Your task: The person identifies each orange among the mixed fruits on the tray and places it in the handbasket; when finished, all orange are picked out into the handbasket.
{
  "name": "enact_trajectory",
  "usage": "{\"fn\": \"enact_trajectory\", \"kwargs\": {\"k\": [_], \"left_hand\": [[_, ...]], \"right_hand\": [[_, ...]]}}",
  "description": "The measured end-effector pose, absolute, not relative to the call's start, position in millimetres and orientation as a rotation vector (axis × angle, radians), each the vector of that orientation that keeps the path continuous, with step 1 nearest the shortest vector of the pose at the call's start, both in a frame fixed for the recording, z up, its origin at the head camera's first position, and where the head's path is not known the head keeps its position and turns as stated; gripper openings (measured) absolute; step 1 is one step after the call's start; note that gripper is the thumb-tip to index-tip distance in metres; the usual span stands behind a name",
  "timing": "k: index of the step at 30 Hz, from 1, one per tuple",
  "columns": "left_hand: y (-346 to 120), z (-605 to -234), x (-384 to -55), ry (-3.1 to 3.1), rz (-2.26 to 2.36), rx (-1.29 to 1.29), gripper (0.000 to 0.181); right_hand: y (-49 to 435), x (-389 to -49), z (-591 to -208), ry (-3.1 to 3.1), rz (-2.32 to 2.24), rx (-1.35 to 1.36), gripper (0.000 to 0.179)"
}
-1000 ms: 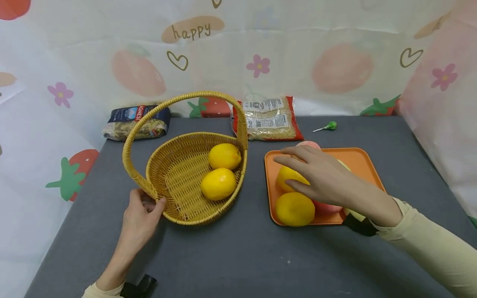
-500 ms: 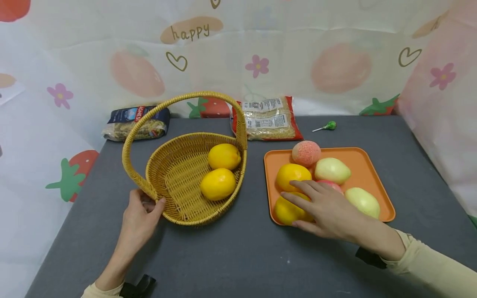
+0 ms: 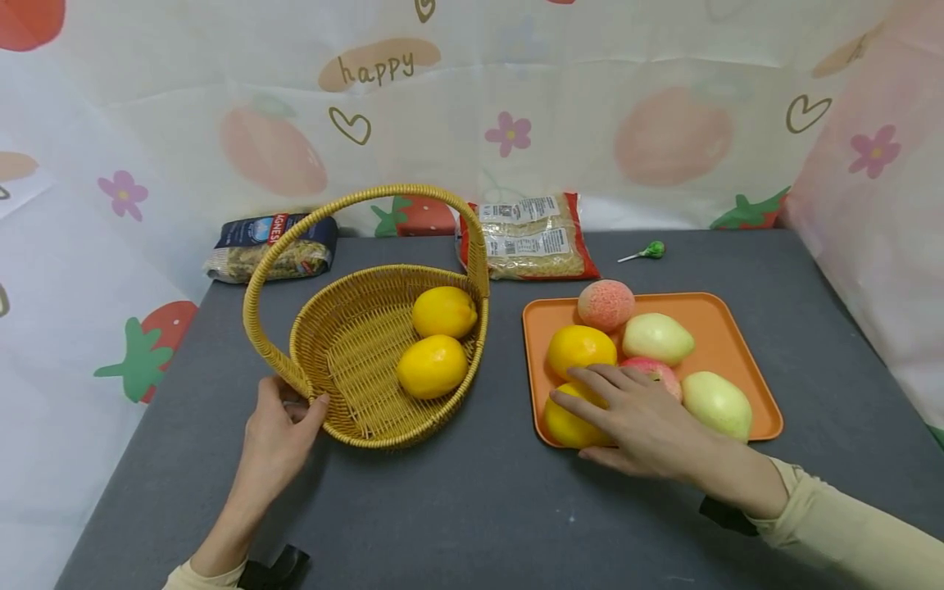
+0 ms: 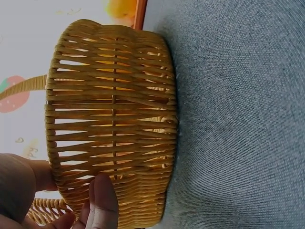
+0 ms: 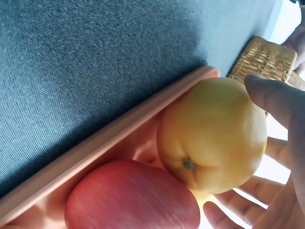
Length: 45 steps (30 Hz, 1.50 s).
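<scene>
While left grip [image 3: 280, 430] pinches coarse-woven basket [image 3: 354, 369], right grip [image 3: 649, 426] curls round smooth, dimpled yellow fruit [image 5: 214, 133].

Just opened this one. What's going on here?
A person is handling fruit with both hands. The left grip holds the rim of a wicker basket, where two yellow fruits lie side by side. The right grip is around the nearer yellow fruit on the orange tray, which has not been lifted out. Also on the tray are another yellow fruit, a red fruit and two pale green fruits.
</scene>
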State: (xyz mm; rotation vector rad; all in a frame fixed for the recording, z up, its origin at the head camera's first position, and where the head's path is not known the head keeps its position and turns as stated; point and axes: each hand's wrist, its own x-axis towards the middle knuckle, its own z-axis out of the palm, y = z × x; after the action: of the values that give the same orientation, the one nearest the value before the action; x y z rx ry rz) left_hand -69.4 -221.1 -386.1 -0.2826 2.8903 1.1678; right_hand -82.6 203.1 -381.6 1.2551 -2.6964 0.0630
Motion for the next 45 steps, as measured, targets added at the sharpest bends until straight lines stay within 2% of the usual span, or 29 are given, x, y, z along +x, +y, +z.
{"fn": "enact_trajectory", "kwargs": {"k": [21, 45], "left_hand": [[-218.8, -385.9, -70.3, 2.914, 1.17, -0.287, 0.048], [-219.6, -385.5, -70.0, 2.896, 1.161, -0.309, 0.053]], "right_hand": [[201.8, -82.5, -385.0, -2.642, 0.057, 1.293, 0.074], [199.5, -84.5, -383.4, -2.591, 0.053, 1.333, 0.072]]}}
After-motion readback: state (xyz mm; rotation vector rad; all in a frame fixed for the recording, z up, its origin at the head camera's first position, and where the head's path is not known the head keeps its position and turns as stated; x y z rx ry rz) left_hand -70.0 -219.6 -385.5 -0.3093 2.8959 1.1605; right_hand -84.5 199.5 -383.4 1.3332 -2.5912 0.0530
